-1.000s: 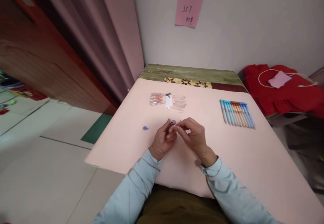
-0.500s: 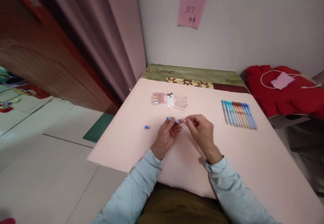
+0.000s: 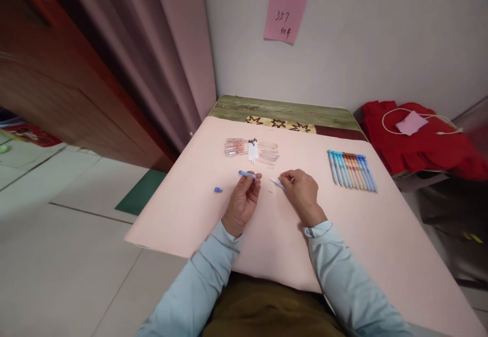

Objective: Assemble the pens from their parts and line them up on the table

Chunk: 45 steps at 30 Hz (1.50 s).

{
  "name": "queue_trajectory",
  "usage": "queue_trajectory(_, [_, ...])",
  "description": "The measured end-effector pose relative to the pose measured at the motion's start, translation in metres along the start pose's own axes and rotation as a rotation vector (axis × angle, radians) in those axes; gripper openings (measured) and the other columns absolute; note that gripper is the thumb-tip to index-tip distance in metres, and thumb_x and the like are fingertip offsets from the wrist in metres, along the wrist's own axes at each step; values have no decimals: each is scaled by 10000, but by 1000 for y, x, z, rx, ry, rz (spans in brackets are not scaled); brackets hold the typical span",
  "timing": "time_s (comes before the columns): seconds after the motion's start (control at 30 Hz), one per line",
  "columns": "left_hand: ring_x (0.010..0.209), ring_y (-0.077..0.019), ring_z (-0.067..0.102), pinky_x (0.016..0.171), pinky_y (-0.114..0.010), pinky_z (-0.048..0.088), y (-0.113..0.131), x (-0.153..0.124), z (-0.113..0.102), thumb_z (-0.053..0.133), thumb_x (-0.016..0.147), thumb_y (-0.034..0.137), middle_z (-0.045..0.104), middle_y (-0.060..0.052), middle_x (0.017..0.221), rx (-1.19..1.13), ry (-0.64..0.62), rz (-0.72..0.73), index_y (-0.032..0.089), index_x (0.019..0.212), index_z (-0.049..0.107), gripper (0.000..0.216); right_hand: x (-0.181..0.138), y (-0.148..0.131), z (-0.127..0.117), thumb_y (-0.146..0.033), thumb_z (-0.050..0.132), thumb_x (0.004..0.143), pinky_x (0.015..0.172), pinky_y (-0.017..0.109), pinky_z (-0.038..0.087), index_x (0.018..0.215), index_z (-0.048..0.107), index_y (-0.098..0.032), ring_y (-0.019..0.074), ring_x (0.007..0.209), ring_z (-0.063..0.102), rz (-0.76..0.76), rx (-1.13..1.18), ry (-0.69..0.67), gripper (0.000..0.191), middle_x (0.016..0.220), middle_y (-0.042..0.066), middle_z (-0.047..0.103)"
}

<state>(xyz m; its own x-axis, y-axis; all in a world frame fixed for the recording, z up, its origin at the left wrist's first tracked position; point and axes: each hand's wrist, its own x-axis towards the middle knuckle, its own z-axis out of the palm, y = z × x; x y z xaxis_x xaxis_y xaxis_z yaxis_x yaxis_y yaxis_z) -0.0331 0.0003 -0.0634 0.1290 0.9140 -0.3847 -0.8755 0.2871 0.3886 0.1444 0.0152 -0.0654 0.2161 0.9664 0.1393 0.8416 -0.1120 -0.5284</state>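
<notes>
My left hand (image 3: 244, 200) is closed on a short blue pen piece (image 3: 247, 174), held just above the pink table cover (image 3: 354, 235). About a hand's width to its right, my right hand (image 3: 299, 190) pinches a thin pale pen part (image 3: 276, 183) whose tip points left. Behind my hands lies a pile of clear pen barrels and white refills (image 3: 252, 150). A small blue cap (image 3: 217, 190) rests on the cover left of my left hand.
A row of several finished blue and orange pens (image 3: 353, 169) lies at the right of the cover. A red cloth with a white cable (image 3: 415, 139) sits beyond the table's right edge. A pink note (image 3: 285, 14) hangs on the wall. Curtain and door stand at the left.
My hands were together around the blue piece; they have drawn apart, the left keeping the blue piece and the right taking away the thin pale part.
</notes>
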Motion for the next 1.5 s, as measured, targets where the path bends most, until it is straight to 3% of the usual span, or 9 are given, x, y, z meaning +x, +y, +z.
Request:
queue_trajectory(0.13, [687, -62, 694, 675, -126, 586, 3, -1, 3, 541, 912, 52, 728, -49, 861, -25, 32, -7, 117, 879, 673, 150, -1, 4, -10, -417, 620, 817, 636, 282, 374, 891, 777, -287, 179, 750, 622, 34, 82, 2, 217, 854, 10, 727])
queue_trajectory(0.23, [719, -61, 700, 697, -122, 585, 3, -1, 4, 500, 931, 44, 730, -49, 869, -36, 52, -4, 119, 865, 676, 202, -4, 10, -24, -452, 631, 800, 597, 277, 358, 799, 765, -275, 173, 691, 607, 38, 104, 10, 222, 773, 4, 714])
queue_trajectory(0.4, [714, -65, 700, 702, -134, 592, 3, 0, 4, 496, 940, 55, 732, -53, 847, -58, 77, -6, 111, 850, 672, 206, -8, 14, -34, -461, 709, 711, 546, 253, 321, 739, 726, -259, 161, 645, 599, -8, 36, -160, 204, 710, -16, 700])
queue_trajectory(0.57, [721, -71, 705, 711, -141, 596, 2, 1, 4, 523, 922, 47, 733, -59, 860, -60, 86, -3, 108, 866, 671, 169, -11, 8, -33, -394, 660, 745, 535, 252, 308, 664, 687, -250, 149, 604, 574, -65, -11, -188, 168, 650, -18, 679])
queue_trajectory(0.73, [716, -68, 704, 698, -133, 593, 1, 1, 1, 528, 911, 32, 735, -66, 886, -30, 38, -9, 104, 877, 679, 171, -10, 8, -35, -424, 613, 770, 531, 254, 337, 749, 689, -234, 153, 576, 573, 3, 150, -91, 205, 664, -7, 686])
queue_trajectory(0.9, [684, -71, 698, 640, -129, 591, 0, 1, -3, 571, 909, 81, 740, -79, 885, -3, -10, -1, 94, 912, 690, 119, -9, 14, -28, -462, 615, 779, 556, 260, 396, 938, 718, -214, 155, 582, 569, 37, 398, -77, 312, 670, 4, 681])
queue_trajectory(1.23, [646, -45, 681, 623, -97, 576, 4, -4, -1, 535, 921, 63, 744, -79, 924, -52, -7, -27, 78, 977, 688, 164, -9, 13, -12, -514, 725, 725, 549, 255, 424, 961, 710, -159, 150, 613, 567, 124, 747, -189, 427, 763, 51, 694])
queue_trajectory(1.33, [651, -50, 685, 627, -109, 578, 5, -4, -1, 544, 914, 57, 744, -73, 928, -56, -11, -34, 79, 984, 684, 158, -12, 7, -15, -501, 721, 742, 540, 246, 413, 944, 713, -152, 141, 602, 551, 83, 779, -245, 404, 733, 41, 678])
queue_trajectory(1.5, [703, -62, 692, 668, -128, 575, 2, -4, -2, 616, 877, 77, 741, -63, 978, -10, -35, -9, 107, 987, 689, 136, -19, -7, -28, -433, 697, 792, 615, 261, 447, 951, 734, -162, 153, 674, 588, -110, 798, -356, 317, 757, 30, 688])
